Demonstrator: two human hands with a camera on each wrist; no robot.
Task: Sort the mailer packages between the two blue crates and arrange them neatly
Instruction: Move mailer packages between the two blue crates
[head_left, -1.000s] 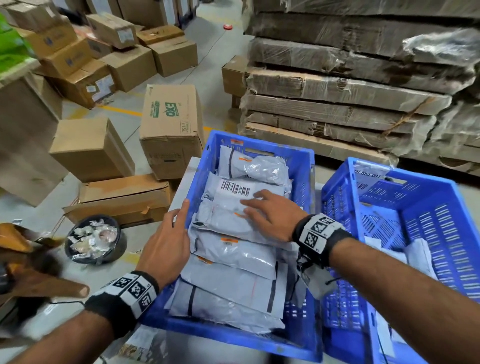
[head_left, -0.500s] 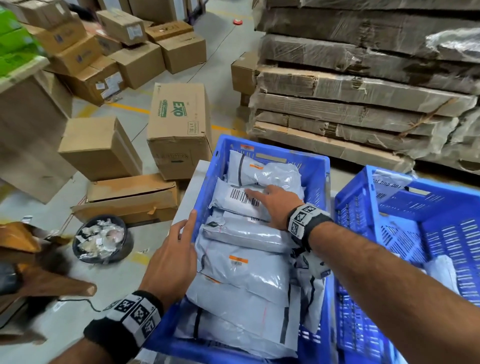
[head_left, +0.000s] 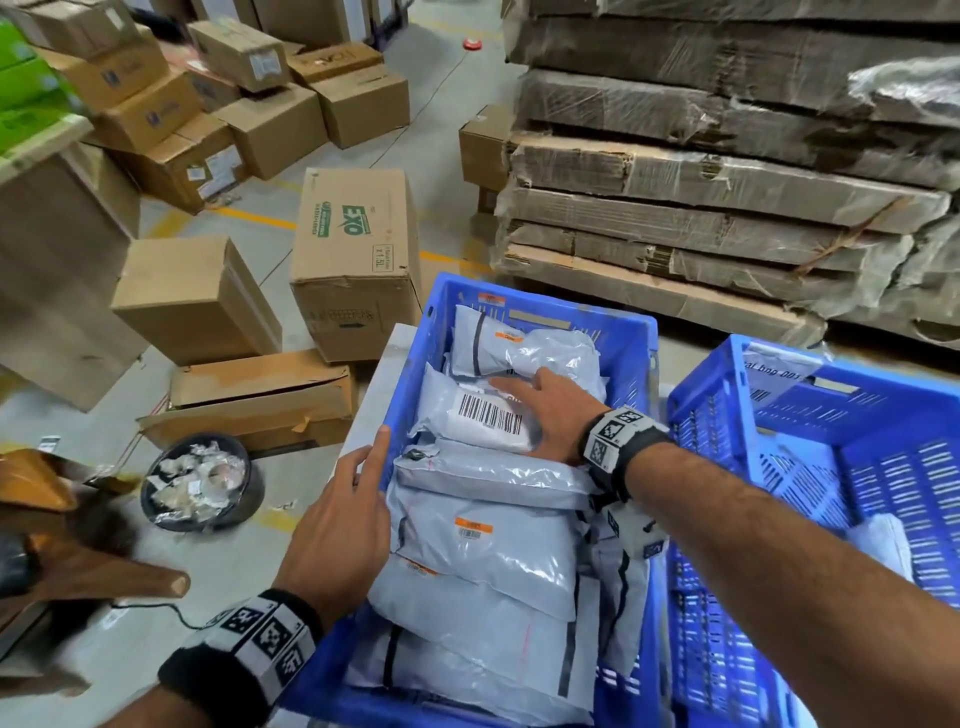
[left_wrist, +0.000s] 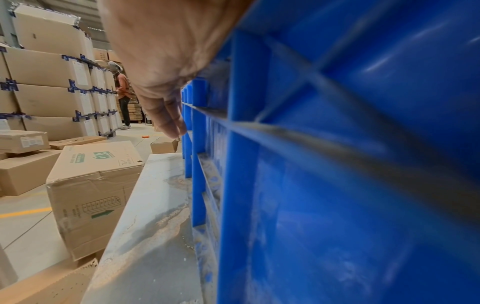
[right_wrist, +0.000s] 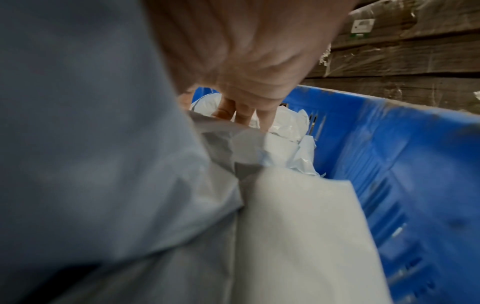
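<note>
From the head view, the right hand lies flat, fingers straight, on a barcoded mailer in the left blue crate, which is filled with overlapping grey mailers. The left hand rests released against that crate's outer wall. The right blue crate sits beyond the right forearm.

The left wrist view shows straight fingers beside the crate wall, above the bench.

The right wrist view shows fingers extended onto mailers.
</note>
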